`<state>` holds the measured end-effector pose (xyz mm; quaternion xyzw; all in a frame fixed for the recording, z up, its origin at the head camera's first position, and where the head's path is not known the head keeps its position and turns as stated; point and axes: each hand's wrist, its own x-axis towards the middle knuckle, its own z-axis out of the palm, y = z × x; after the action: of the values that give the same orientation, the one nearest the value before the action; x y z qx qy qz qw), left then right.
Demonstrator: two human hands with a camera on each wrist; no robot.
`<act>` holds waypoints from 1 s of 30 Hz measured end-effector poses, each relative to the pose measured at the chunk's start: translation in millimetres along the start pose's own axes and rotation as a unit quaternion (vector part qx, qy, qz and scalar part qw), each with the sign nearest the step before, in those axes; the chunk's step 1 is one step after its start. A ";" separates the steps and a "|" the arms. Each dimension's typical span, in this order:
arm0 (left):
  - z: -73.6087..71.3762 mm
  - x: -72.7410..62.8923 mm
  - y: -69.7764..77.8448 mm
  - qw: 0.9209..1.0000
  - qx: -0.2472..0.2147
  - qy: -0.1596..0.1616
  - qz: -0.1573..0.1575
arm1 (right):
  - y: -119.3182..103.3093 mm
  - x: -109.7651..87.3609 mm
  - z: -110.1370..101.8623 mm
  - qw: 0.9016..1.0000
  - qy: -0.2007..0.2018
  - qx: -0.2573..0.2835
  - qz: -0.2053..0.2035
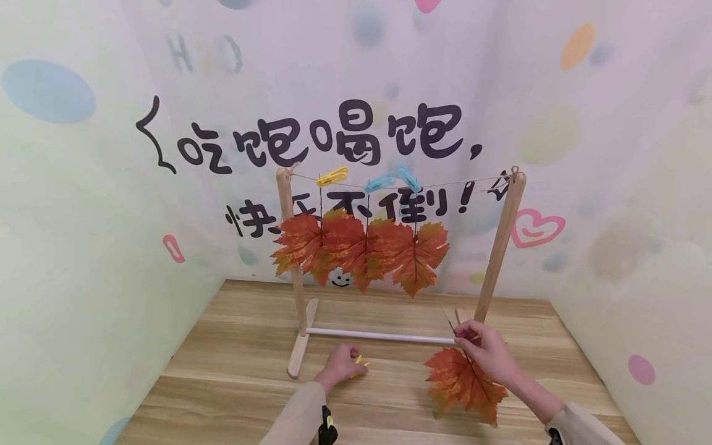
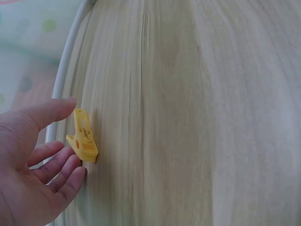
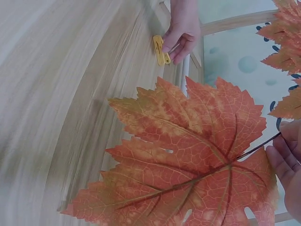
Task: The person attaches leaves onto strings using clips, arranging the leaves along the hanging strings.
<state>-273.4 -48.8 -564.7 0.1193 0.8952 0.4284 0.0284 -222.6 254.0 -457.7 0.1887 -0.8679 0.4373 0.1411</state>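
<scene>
My left hand is low over the wooden table, its thumb and fingers around a yellow clothespin near their tips. The pin's full contact with the fingers is hard to see. On the right, my right hand pinches the dark stem of an orange-red artificial leaf. That leaf hangs below the fingers, its broad face filling much of the right wrist view. Three similar leaves hang from a string, held at their stems by one yellow clothespin and two blue clothespins.
A wooden post on the right and another post on the left carry the string. A white rod joins them low down, behind my hands. The table ends at a printed backdrop with black writing.
</scene>
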 end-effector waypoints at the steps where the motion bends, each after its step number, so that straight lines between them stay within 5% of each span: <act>1: 0.7 0.2 -0.3 1.000 0.002 0.001 0.002 | -0.8 0.0 -0.6 1.000 -0.001 0.000 0.001; 10: 10.1 -0.5 -4.6 0.998 0.050 0.039 0.030 | 0.1 -1.2 1.3 1.000 -0.009 0.021 0.012; 18: 10.1 -0.9 -6.7 0.995 0.049 0.065 0.055 | -0.1 -1.5 0.7 1.000 -0.003 0.027 0.005; 30: -3.5 -1.6 -8.6 0.998 0.032 0.041 0.034 | -3.3 -1.5 -0.8 1.000 -0.005 0.027 0.009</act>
<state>-274.0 -57.0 -569.2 0.1326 0.9045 0.4045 -0.0266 -219.7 253.2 -455.5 0.1868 -0.8580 0.4610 0.1281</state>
